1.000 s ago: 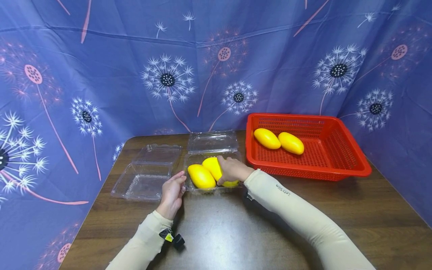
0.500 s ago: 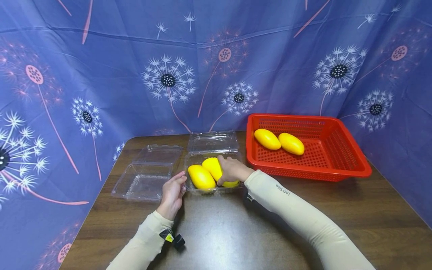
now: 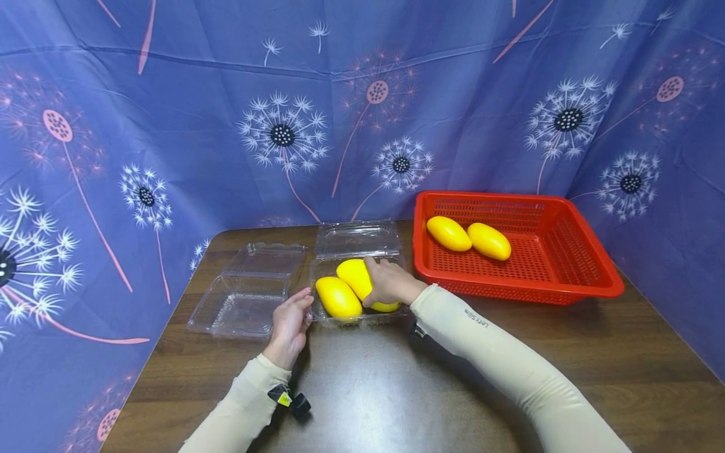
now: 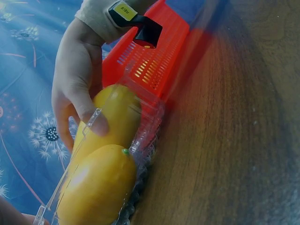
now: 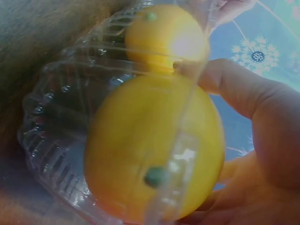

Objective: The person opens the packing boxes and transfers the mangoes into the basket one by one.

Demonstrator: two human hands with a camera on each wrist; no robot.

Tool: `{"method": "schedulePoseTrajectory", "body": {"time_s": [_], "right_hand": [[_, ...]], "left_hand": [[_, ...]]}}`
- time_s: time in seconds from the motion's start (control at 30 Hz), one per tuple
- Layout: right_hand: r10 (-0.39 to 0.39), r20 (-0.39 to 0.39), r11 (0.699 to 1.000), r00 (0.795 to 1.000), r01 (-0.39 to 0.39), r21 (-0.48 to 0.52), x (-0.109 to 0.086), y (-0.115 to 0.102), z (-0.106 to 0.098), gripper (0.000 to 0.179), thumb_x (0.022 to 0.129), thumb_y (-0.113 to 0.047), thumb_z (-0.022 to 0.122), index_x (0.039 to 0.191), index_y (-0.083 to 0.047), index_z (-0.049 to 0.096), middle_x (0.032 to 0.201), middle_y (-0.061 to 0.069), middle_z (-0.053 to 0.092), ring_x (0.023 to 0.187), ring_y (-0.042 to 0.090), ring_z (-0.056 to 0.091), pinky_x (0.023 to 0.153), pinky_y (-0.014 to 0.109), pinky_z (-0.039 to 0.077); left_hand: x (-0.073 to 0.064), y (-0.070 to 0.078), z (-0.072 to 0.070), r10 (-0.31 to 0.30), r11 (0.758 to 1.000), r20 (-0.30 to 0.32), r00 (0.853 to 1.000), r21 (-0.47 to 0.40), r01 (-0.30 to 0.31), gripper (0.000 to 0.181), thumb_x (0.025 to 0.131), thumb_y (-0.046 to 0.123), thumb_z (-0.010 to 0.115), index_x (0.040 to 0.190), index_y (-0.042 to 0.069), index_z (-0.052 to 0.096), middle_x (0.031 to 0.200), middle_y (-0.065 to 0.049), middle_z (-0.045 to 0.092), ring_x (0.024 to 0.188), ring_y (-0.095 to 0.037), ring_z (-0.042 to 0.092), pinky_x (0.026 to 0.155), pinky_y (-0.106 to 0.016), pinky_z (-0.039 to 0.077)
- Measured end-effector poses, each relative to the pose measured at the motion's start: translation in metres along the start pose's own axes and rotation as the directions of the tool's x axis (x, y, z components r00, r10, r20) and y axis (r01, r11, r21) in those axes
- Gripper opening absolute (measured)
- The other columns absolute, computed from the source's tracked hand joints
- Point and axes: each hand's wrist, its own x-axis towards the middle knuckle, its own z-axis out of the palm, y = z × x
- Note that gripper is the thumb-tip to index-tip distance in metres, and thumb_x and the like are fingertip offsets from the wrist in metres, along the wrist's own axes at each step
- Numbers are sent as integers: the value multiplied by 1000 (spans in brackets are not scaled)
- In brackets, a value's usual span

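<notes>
A clear plastic clamshell container [image 3: 358, 319] stands with its lid [image 3: 358, 239] folded back, holding two yellow mangoes. My right hand [image 3: 391, 283] grips the right-hand mango [image 3: 352, 274] from above, thumb on its near side and fingers round the far side. That mango lies slanted inside the container, and the hand hides part of it. Beside it rests the left mango [image 3: 338, 298]; the right wrist view shows the left mango [image 5: 159, 37] behind the gripped mango [image 5: 140, 136]. My left hand [image 3: 290, 324] holds the container's left edge with its fingertips.
A second clear clamshell container [image 3: 243, 311] lies open at the left. To the right stands a red perforated basket [image 3: 566, 267] with two more mangoes [image 3: 488, 241] in it. Everything sits on a brown wooden table [image 3: 362, 390] before a blue dandelion-print cloth [image 3: 464, 94].
The mango in my right hand has shifted slightly back and to the left inside the container, showing more of its far end. My left hand stays at the edge.
</notes>
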Motion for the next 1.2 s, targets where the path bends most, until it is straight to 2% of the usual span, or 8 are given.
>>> {"method": "schedulePoseTrajectory", "body": {"time_s": [0.33,0.77,1.03,1.2], "right_hand": [[10,5,999,1000,-10,38,-2,-1,-5,97,71,-35,84,147,-10,30,127,20,54,109,33,56,91,46,52],[-24,-9,998,1000,25,54,-5,-4,-13,98,71,-34,84,148,-11,28,124,18,57,109,31,55,93,45,51],[-51,-37,997,998,53,63,-9,-6,-18,97,70,-33,85,146,-11,29,115,14,59,102,28,56,89,42,51],[-58,-44,996,997,60,66,-14,-9,-25,96,70,-33,85,145,-11,30,110,12,58,97,26,55,82,38,51]], "left_hand": [[0,1,0,-2,1000,3,1000,6,2,42,94,0,53,135,-9,49,77,8,50,59,-1,41,50,-10,35],[0,2,0,-8,1000,-14,1000,8,8,42,94,1,54,135,-8,50,82,8,54,62,-1,42,52,-10,36],[-1,1,-1,-19,1000,-3,1000,4,19,43,94,1,54,136,-8,49,81,8,52,61,-1,41,52,-9,35],[0,1,-1,-17,1000,1,1000,4,17,44,94,1,54,136,-8,49,78,8,51,61,-1,41,52,-9,35]]}}
